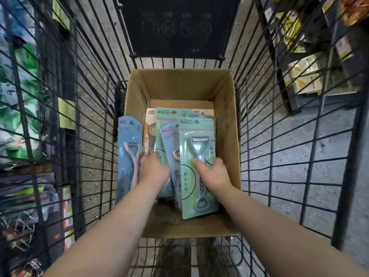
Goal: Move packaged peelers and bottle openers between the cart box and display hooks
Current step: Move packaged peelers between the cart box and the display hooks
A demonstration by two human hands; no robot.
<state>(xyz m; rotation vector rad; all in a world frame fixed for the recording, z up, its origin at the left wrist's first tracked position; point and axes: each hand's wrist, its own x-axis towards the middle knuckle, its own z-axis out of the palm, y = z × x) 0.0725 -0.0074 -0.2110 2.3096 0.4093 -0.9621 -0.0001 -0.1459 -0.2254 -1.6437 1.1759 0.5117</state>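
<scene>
Setting: a wire cart (279, 156) holds an open cardboard box (227, 120); shelves of goods stand at both sides, blurred.
Packs: several carded packs lie overlapped in the box; a green peeler pack (196, 168) sits on top at the right; a blue pack (127, 156) stands tilted against the box's left wall; a blue opener pack (172, 144) and more green and cream packs lie beneath and behind.
Right hand: the right hand (214, 174) is closed on the green peeler pack, thumb on its clear front, the other fingers hidden behind the card; the pack looks lifted slightly off the pile.
Left hand: the left hand (154, 168) reaches into the pile between the blue pack and the opener pack; its fingers are curled down onto the packs, but whether they pinch one cannot be told.
Handling: the packs look light and flat; the card seems stiff enough to hold by one edge yet likely to bend; the plastic bubble is probably slick, so the flat card margin beside it is the better place to pinch.
Hanging: each card has a cut hole at its top; holding low or at mid-card leaves that hole free for a hook.
Risk: the overlapped packs could slide and drag a neighbour up.
Stage: judged as picking packs from the box, no hooks in view.
</scene>
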